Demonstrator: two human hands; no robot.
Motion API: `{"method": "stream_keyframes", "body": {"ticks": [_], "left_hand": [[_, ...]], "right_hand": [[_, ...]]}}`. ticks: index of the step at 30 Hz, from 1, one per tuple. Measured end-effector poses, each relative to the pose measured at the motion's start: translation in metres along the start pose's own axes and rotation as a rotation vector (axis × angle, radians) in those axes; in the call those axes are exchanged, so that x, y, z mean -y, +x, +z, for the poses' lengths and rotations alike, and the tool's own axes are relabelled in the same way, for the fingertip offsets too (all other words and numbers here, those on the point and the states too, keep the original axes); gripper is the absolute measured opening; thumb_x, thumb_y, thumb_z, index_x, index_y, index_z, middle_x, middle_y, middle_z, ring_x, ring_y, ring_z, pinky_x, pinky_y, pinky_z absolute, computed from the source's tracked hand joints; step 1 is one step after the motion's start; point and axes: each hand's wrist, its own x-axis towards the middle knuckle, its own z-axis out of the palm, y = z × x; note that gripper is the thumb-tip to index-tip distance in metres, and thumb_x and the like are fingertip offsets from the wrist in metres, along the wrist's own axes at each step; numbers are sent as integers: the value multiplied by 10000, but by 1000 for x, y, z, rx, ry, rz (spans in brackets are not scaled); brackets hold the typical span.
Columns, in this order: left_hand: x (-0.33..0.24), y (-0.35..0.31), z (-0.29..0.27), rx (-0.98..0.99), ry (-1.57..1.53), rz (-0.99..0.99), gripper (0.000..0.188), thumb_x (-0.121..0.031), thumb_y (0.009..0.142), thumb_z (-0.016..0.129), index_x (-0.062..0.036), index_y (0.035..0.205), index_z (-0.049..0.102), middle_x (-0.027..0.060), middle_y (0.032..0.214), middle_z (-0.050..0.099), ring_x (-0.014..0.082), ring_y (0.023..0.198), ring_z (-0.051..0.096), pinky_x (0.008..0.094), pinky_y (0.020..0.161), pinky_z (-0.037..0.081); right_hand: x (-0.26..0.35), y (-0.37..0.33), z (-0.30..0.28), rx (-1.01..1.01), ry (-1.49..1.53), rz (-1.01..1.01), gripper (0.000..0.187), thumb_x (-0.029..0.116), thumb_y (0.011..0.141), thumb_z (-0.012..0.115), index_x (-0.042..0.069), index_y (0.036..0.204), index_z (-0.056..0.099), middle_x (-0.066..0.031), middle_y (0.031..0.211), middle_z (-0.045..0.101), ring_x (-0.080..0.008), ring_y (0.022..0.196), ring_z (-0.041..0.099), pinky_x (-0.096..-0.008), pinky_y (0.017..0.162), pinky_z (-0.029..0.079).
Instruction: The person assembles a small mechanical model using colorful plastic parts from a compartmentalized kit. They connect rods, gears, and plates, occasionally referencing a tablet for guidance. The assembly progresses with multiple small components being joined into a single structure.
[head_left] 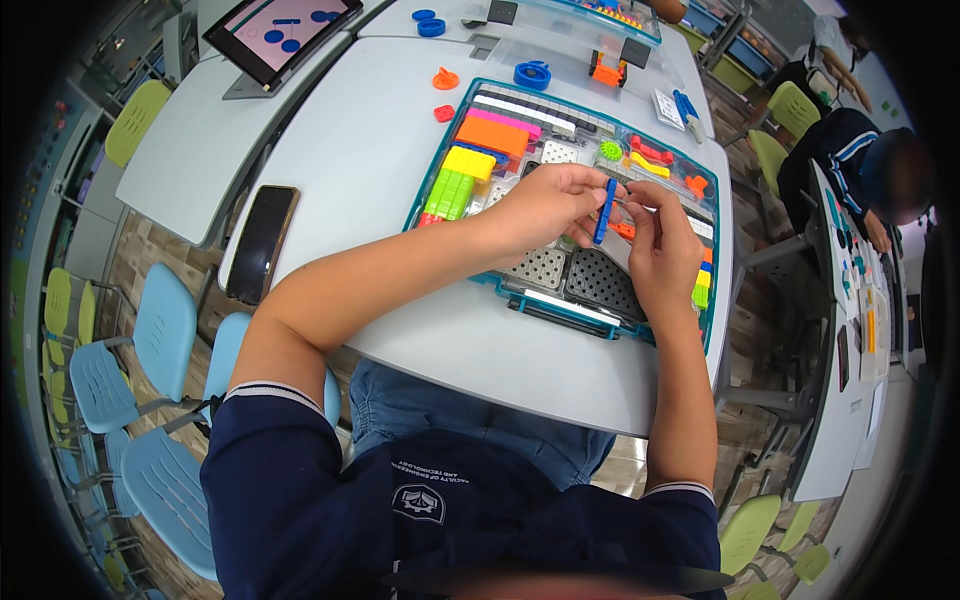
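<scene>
The narrow blue piece point(606, 212) stands nearly upright between my hands, above the open teal-edged case point(572, 311). My left hand point(545, 208) pinches it; my right hand point(662, 240) curls just beside it, its grip too hidden to tell. My left forearm point(390, 275) slants across the white surface point(440, 330); my right forearm point(683, 380) rises steeply.

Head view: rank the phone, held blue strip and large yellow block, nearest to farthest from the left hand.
1. Blue strip: at the left hand.
2. Large yellow block: in the case, left of the hand.
3. Phone: on the table, farther left.
</scene>
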Motion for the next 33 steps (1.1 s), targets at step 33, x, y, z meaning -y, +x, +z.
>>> {"method": "stream_keyframes", "body": {"ticks": [33], "left_hand": [[-5,-1,-2,-8,7,17,357,-226,982,531,-1,1259,546,74,1054,635,118,867,610,264,759,542]], "right_hand": [[4,3,-2,11,-5,-24,192,-93,823,595,21,977,606,-115,873,641,-233,756,675,-321,622,529]]}}
